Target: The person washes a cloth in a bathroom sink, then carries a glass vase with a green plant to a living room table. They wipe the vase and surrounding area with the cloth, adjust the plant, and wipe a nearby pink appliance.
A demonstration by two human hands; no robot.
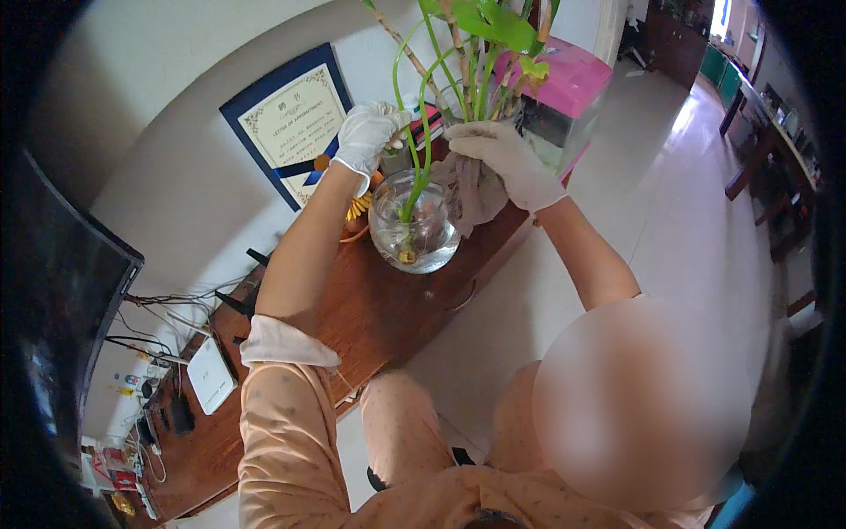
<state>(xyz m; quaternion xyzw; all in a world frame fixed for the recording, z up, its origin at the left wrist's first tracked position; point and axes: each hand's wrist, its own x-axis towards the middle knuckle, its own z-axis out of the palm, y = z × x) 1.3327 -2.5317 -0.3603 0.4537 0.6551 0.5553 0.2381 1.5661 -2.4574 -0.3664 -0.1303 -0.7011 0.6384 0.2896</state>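
Observation:
A round glass bowl of water stands on the brown wooden table, with green stems rising from it and a pale root end inside. My left hand, in a white glove, is behind and left of the bowl beside the stems. Its fingers are curled, and what they touch is hidden. My right hand, also gloved, lies over a greyish cloth that hangs down beside the bowl. Tall jointed plant stems stand in a glass vase just beyond my right fingers.
A blue-framed certificate leans on the wall. Behind my right hand sits a pink-lidded clear tank. A yellow flower is left of the bowl. A white router, cables and a monitor are at the left.

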